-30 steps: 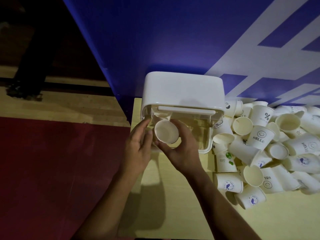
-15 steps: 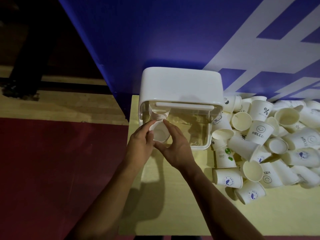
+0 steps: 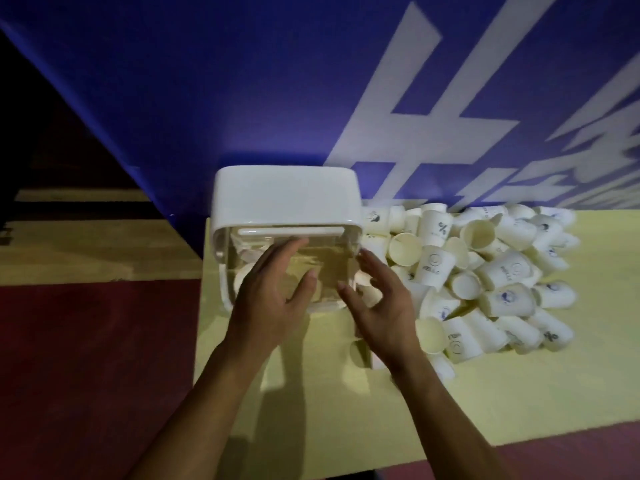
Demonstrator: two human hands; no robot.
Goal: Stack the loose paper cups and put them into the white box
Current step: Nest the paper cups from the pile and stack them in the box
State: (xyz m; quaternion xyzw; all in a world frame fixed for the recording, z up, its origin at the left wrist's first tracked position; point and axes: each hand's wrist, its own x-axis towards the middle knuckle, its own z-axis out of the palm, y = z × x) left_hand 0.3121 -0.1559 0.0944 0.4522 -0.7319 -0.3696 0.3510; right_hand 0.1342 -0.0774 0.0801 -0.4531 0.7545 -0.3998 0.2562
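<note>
The white box (image 3: 284, 195) lies at the table's back left, its clear open front facing me. A stack of paper cups (image 3: 242, 268) rests inside against the left wall, partly hidden by my left hand (image 3: 273, 299). That hand hovers over the box mouth with fingers spread and nothing in it. My right hand (image 3: 377, 303) is also open, just right of the box mouth, above cups at the pile's edge. The heap of loose white paper cups (image 3: 485, 275) covers the table to the right.
A blue banner with white characters (image 3: 311, 98) stands right behind the box and the cups. The yellow table (image 3: 329, 393) ends at its left edge just beside the box; red and wooden floor (image 3: 86, 341) lies beyond.
Both hands let go of the cup stack, which now sits inside the box. The hands have pulled back and opened, the right one shifting right toward the pile.
</note>
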